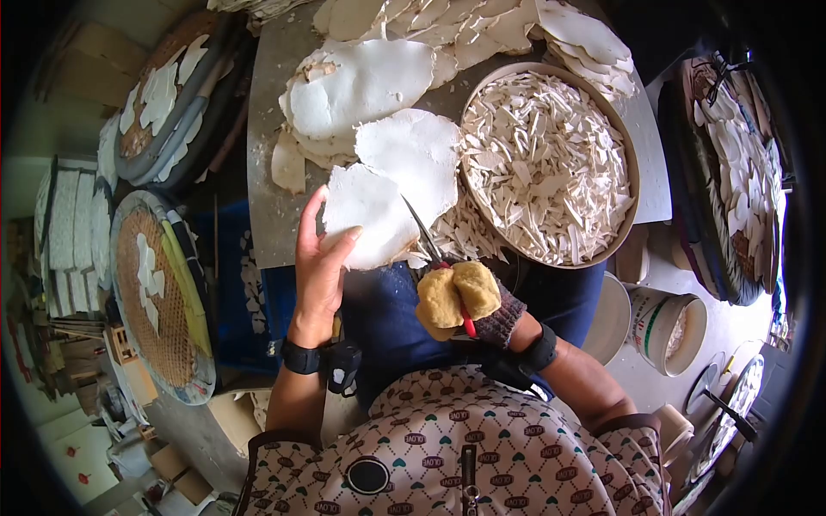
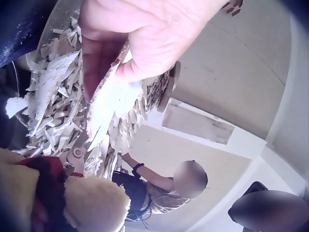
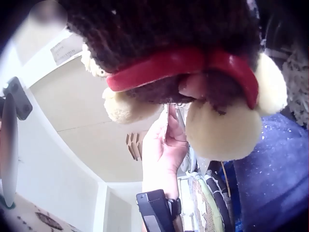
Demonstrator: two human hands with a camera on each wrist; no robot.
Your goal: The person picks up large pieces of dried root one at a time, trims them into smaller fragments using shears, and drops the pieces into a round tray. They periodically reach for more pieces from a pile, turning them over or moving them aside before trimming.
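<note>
Patterned shirt [image 1: 482, 439], cut off | left hand [image 1: 317, 271], partly hidden, pinches white sheet [image 1: 370, 221] | right hand [image 1: 495, 316] grips half-hidden scissors [image 1: 422, 229]

We identify a workshop: a worktable [image 1: 268, 215] carries stacked white sheets [image 1: 361, 86] and a round basin [image 1: 636, 176] of white fragments [image 1: 551, 172]; loaded round trays [image 1: 176, 340] and buckets [image 1: 650, 331] stand nearby.

In the head view, some fingers of the left hand [image 1: 319, 268] are hidden behind the white sheet [image 1: 368, 222]; the scissors' handles [image 1: 468, 323] are partly covered by sponges [image 1: 476, 289]. The pile of sheets [image 1: 460, 27] is cut by the top edge. In the left wrist view, a person's head [image 2: 189, 179] is blurred; marks on a panel [image 2: 195, 121] are too small to be read.
</note>
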